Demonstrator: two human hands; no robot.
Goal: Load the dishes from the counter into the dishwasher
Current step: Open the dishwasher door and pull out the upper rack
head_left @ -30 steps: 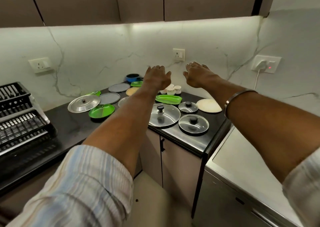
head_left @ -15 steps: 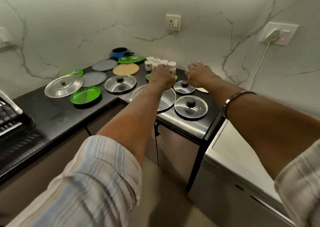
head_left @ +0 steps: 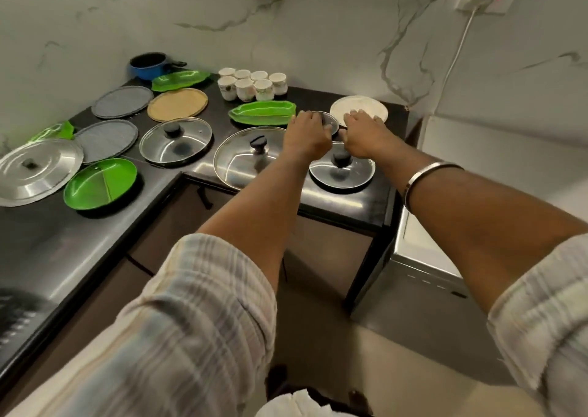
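Dishes cover the black counter (head_left: pixel 346 202). A small glass lid (head_left: pixel 331 120) lies between my two hands. My left hand (head_left: pixel 305 135) curls over its left rim. My right hand (head_left: pixel 366 133) sits at its right side, thumb near the rim and fingers over the near edge of a white plate (head_left: pixel 366 105); its grip is hidden. In front of my hands lie a large glass lid (head_left: pixel 241 162) and a medium glass lid (head_left: pixel 340 175). Beyond them are a green leaf tray (head_left: pixel 262 112) and several white cups (head_left: pixel 251 85).
Further left lie another glass lid (head_left: pixel 176 141), a steel lid (head_left: pixel 35 171), a green divided plate (head_left: pixel 100 182), two grey plates (head_left: pixel 122 101), a tan plate (head_left: pixel 177 104), a second leaf tray (head_left: pixel 179 79) and a blue pot (head_left: pixel 148 65). A steel appliance (head_left: pixel 423 292) stands right of the counter.
My view has tilted down and moved closer. Both hands have dropped from the air onto the small glass lid at the counter's right end.
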